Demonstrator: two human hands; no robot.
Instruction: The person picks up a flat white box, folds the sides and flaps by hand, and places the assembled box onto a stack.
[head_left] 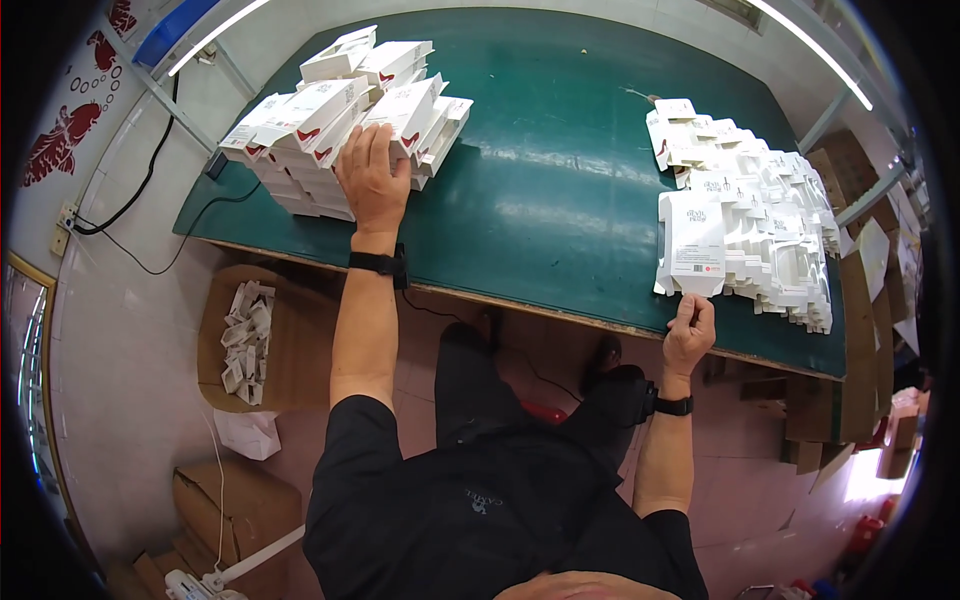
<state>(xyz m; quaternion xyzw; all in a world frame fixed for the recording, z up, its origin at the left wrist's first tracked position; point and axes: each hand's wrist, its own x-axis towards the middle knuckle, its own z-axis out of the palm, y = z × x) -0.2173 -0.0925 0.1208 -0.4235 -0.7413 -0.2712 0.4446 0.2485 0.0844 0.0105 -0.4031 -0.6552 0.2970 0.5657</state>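
At the left of the table stands a stack of white folded boxes (290,165) with red marks. My left hand (375,180) is at its front, fingers bent over a white box (408,108) and the thumb beside them. How much of that box lies under the palm is hidden. At the right, my right hand (689,335) pinches the near flap of a flat white carton (692,235) between thumb and fingers. The carton lies at the left front of overlapping rows of unfolded cartons (785,225).
The green table (540,200) has its front edge close to my body. Below it, at the left, a brown cardboard box (213,345) holds small white pieces. A black cable (150,190) hangs along the left wall. Cardboard (840,400) stands past the table's right end.
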